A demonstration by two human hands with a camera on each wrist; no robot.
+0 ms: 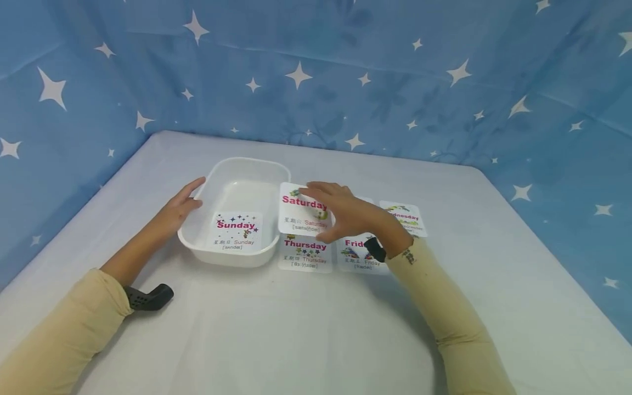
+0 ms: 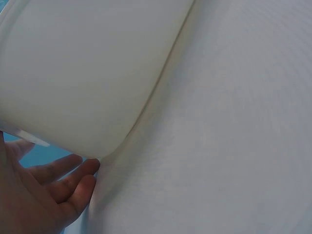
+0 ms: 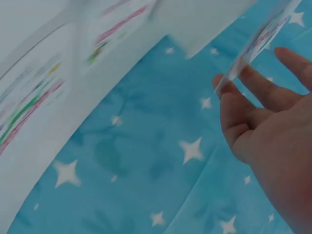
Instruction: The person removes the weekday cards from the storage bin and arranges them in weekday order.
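Note:
My right hand (image 1: 348, 211) pinches the Saturday card (image 1: 296, 214) between thumb and fingers, above the table beside the tub's right rim. In the right wrist view the card (image 3: 263, 44) appears nearly edge-on at the fingertips. My left hand (image 1: 182, 206) holds the left rim of a white plastic tub (image 1: 237, 260), with loosely bent fingers against its outer wall in the left wrist view. A Sunday card (image 1: 237, 233) lies in the near part of the tub. Just below the Saturday card lies the Thursday card (image 1: 306, 263), partly covered by it.
A Friday card (image 1: 350, 255) and a Wednesday card (image 1: 410, 211) lie on the white tablecloth (image 1: 296, 329), partly hidden by my right hand and arm. Another card edge shows behind the hand. A blue curtain with stars (image 1: 326, 99) hangs around the table's far sides.

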